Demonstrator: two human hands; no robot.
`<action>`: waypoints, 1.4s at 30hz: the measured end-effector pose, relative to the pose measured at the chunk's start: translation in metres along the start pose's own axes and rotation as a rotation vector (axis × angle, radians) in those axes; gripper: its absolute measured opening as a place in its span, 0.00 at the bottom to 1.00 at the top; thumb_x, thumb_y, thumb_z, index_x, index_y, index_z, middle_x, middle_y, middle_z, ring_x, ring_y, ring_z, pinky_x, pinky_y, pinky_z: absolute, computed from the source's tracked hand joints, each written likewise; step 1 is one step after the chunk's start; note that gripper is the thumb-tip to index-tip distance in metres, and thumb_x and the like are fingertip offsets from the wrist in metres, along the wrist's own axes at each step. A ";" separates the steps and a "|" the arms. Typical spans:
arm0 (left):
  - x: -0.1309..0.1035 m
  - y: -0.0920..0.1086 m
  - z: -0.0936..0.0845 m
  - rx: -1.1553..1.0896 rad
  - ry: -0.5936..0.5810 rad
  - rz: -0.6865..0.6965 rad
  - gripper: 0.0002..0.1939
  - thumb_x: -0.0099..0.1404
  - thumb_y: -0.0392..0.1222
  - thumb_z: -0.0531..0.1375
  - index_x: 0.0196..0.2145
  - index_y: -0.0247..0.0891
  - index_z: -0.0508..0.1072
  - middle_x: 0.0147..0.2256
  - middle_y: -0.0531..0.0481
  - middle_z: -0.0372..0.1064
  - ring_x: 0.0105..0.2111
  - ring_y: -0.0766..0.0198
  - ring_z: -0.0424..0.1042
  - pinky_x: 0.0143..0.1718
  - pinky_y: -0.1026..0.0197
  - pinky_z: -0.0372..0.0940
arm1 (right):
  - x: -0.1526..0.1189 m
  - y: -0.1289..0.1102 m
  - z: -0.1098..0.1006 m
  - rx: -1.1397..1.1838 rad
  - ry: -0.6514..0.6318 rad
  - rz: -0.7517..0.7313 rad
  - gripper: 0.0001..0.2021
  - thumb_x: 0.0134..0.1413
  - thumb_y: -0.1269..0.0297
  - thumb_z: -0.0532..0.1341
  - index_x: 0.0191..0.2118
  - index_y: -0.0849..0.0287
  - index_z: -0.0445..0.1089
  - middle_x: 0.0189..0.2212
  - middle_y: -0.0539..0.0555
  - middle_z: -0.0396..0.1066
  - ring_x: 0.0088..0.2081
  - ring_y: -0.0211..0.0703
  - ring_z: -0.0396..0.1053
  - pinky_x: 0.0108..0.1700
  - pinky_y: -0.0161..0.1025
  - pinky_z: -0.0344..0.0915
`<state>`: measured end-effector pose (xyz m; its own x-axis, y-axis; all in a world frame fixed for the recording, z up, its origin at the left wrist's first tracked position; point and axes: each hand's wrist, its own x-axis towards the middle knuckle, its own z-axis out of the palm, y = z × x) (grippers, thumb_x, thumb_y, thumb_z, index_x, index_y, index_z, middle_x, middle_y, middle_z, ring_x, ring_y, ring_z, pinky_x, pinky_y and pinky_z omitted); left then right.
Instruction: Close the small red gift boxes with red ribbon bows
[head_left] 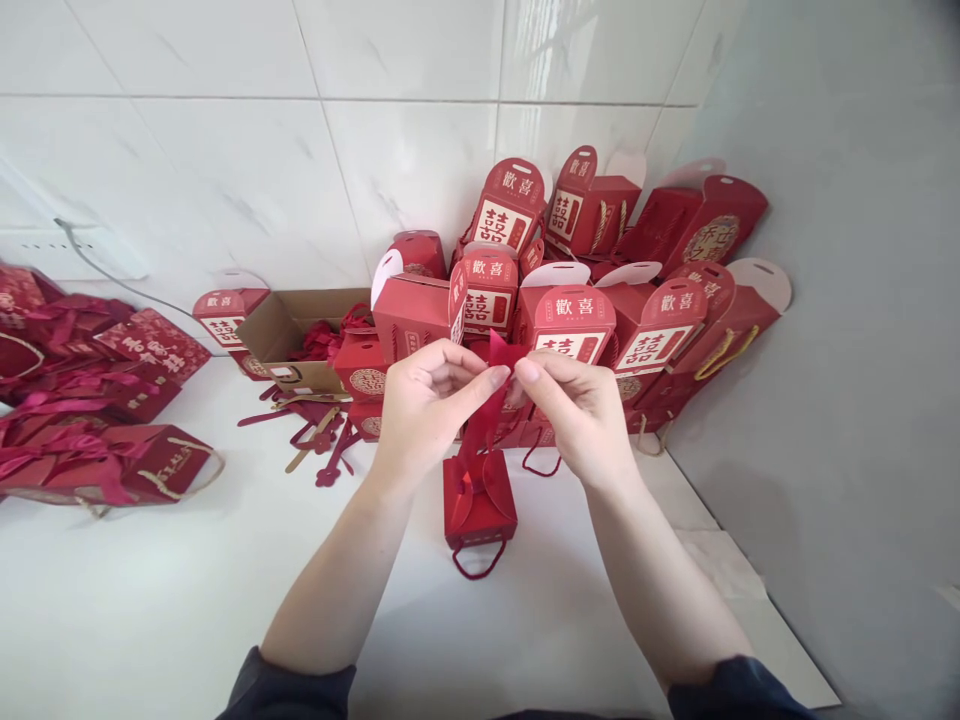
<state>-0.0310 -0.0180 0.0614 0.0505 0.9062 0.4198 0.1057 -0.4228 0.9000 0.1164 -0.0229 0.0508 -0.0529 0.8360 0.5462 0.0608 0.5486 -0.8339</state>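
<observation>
A small red box [480, 500] with a dark red cord handle sits on the white table in the middle. From its top a red ribbon [484, 430] rises to my hands. My left hand [433, 395] pinches the ribbon between thumb and fingers, above and slightly left of the box. Close beside it on the right, my right hand [576, 405] also pinches the ribbon's upper part, its fingertips nearly touching those of the left. Some of the fingers and the ribbon between them are hidden.
Red gift boxes [652, 340] are stacked behind my hands against the tiled wall. An open cardboard box [262, 335] holds red ribbons. Loose tags [326, 440] lie before it. Ribboned boxes [135, 460] stand at the far left. A grey wall rises at the right.
</observation>
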 end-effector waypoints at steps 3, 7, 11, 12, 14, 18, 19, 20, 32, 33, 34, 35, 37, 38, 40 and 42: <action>0.000 -0.001 -0.003 0.020 -0.028 0.025 0.09 0.58 0.44 0.66 0.30 0.38 0.71 0.26 0.54 0.71 0.25 0.69 0.70 0.27 0.66 0.65 | 0.001 0.001 0.001 -0.030 0.057 0.011 0.13 0.57 0.56 0.62 0.26 0.59 0.72 0.23 0.48 0.67 0.26 0.35 0.63 0.29 0.35 0.62; 0.001 -0.021 -0.022 0.039 -0.267 0.056 0.19 0.57 0.42 0.67 0.44 0.42 0.68 0.39 0.49 0.72 0.39 0.62 0.72 0.40 0.61 0.68 | 0.001 0.002 -0.003 -0.033 0.105 -0.002 0.11 0.55 0.57 0.64 0.27 0.58 0.72 0.23 0.48 0.68 0.26 0.35 0.64 0.29 0.35 0.63; -0.005 -0.061 -0.041 -0.050 -0.808 -0.081 0.26 0.58 0.41 0.64 0.53 0.43 0.64 0.53 0.43 0.66 0.53 0.54 0.68 0.53 0.52 0.64 | 0.000 -0.003 -0.009 -0.049 0.155 -0.036 0.11 0.56 0.58 0.63 0.26 0.57 0.72 0.22 0.48 0.66 0.25 0.35 0.63 0.28 0.34 0.62; -0.007 -0.070 -0.043 -0.044 -0.879 -0.105 0.27 0.58 0.40 0.63 0.55 0.42 0.64 0.55 0.42 0.65 0.56 0.53 0.65 0.56 0.50 0.62 | -0.001 -0.005 -0.009 -0.048 0.160 -0.044 0.11 0.56 0.58 0.63 0.26 0.57 0.71 0.22 0.47 0.66 0.25 0.34 0.63 0.28 0.34 0.62; -0.012 -0.086 -0.044 -0.002 -0.950 -0.128 0.27 0.59 0.39 0.63 0.56 0.41 0.64 0.56 0.41 0.65 0.59 0.52 0.62 0.59 0.48 0.58 | -0.002 -0.008 -0.009 -0.043 0.158 -0.058 0.10 0.56 0.60 0.64 0.26 0.57 0.71 0.22 0.47 0.66 0.25 0.34 0.62 0.28 0.34 0.62; -0.017 -0.108 -0.042 0.023 -0.980 -0.188 0.29 0.55 0.40 0.66 0.54 0.40 0.66 0.55 0.39 0.67 0.57 0.53 0.65 0.59 0.47 0.58 | -0.003 -0.010 -0.007 -0.061 0.136 -0.084 0.11 0.56 0.60 0.64 0.25 0.57 0.70 0.23 0.48 0.65 0.25 0.34 0.61 0.29 0.35 0.62; -0.018 -0.112 -0.041 0.012 -0.975 -0.204 0.29 0.54 0.40 0.68 0.53 0.40 0.67 0.54 0.39 0.68 0.56 0.53 0.66 0.59 0.47 0.58 | -0.003 -0.010 -0.007 -0.066 0.131 -0.090 0.11 0.56 0.59 0.64 0.25 0.57 0.69 0.23 0.48 0.65 0.25 0.35 0.61 0.29 0.36 0.62; -0.020 -0.117 -0.040 -0.004 -0.967 -0.217 0.29 0.52 0.41 0.69 0.51 0.39 0.67 0.53 0.39 0.69 0.54 0.53 0.68 0.58 0.48 0.59 | -0.003 -0.009 -0.007 -0.067 0.128 -0.096 0.12 0.55 0.59 0.64 0.25 0.57 0.69 0.23 0.48 0.65 0.25 0.35 0.61 0.29 0.36 0.61; -0.033 -0.142 -0.036 -0.088 -0.900 -0.193 0.16 0.58 0.43 0.66 0.43 0.35 0.76 0.47 0.38 0.73 0.49 0.54 0.72 0.53 0.52 0.64 | -0.002 -0.003 -0.006 -0.057 0.133 -0.133 0.11 0.56 0.64 0.63 0.23 0.58 0.68 0.22 0.47 0.63 0.25 0.34 0.58 0.29 0.36 0.58; -0.032 -0.144 -0.036 -0.070 -0.904 -0.154 0.15 0.58 0.43 0.67 0.42 0.35 0.78 0.47 0.38 0.74 0.49 0.54 0.72 0.53 0.53 0.64 | -0.002 -0.003 -0.006 -0.053 0.128 -0.142 0.11 0.56 0.65 0.64 0.23 0.59 0.68 0.21 0.47 0.63 0.25 0.34 0.58 0.29 0.36 0.57; -0.031 -0.146 -0.036 -0.061 -0.907 -0.124 0.13 0.58 0.43 0.67 0.40 0.36 0.79 0.47 0.39 0.74 0.49 0.54 0.72 0.53 0.54 0.64 | -0.002 -0.003 -0.005 -0.046 0.126 -0.148 0.11 0.55 0.65 0.64 0.23 0.59 0.68 0.21 0.47 0.63 0.25 0.33 0.58 0.29 0.35 0.57; -0.031 -0.147 -0.035 -0.059 -0.908 -0.103 0.12 0.58 0.43 0.67 0.39 0.36 0.80 0.46 0.39 0.75 0.49 0.55 0.71 0.53 0.54 0.64 | -0.002 -0.003 -0.005 -0.039 0.127 -0.149 0.11 0.55 0.65 0.64 0.23 0.59 0.69 0.21 0.46 0.63 0.25 0.33 0.58 0.29 0.35 0.57; -0.031 -0.151 -0.035 -0.060 -0.901 -0.087 0.10 0.60 0.43 0.65 0.38 0.38 0.81 0.45 0.41 0.76 0.48 0.56 0.71 0.53 0.55 0.64 | -0.001 -0.003 -0.005 -0.028 0.136 -0.143 0.11 0.55 0.65 0.64 0.23 0.59 0.69 0.21 0.47 0.64 0.25 0.33 0.59 0.29 0.35 0.58; -0.031 -0.153 -0.034 -0.061 -0.891 -0.086 0.10 0.60 0.43 0.65 0.38 0.38 0.81 0.43 0.41 0.77 0.47 0.56 0.72 0.52 0.56 0.64 | -0.001 -0.003 -0.006 -0.025 0.142 -0.138 0.11 0.55 0.65 0.64 0.23 0.59 0.69 0.21 0.47 0.64 0.25 0.34 0.60 0.29 0.35 0.58; -0.032 -0.155 -0.033 -0.066 -0.865 -0.101 0.10 0.61 0.44 0.64 0.37 0.38 0.82 0.41 0.41 0.78 0.45 0.57 0.72 0.51 0.56 0.64 | 0.000 -0.003 -0.007 -0.019 0.143 -0.123 0.11 0.55 0.65 0.64 0.23 0.59 0.70 0.21 0.47 0.66 0.24 0.34 0.61 0.29 0.35 0.59; -0.034 -0.156 -0.031 -0.074 -0.842 -0.122 0.10 0.59 0.45 0.66 0.36 0.38 0.82 0.39 0.42 0.78 0.44 0.57 0.73 0.49 0.57 0.65 | 0.000 -0.001 -0.008 -0.004 0.135 -0.102 0.11 0.56 0.64 0.64 0.24 0.59 0.70 0.19 0.47 0.67 0.24 0.34 0.62 0.28 0.35 0.60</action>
<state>-0.0796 0.0176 -0.0894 0.7672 0.6303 0.1186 0.0948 -0.2943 0.9510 0.1245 -0.0237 0.0527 0.0755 0.7696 0.6340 0.0657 0.6306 -0.7733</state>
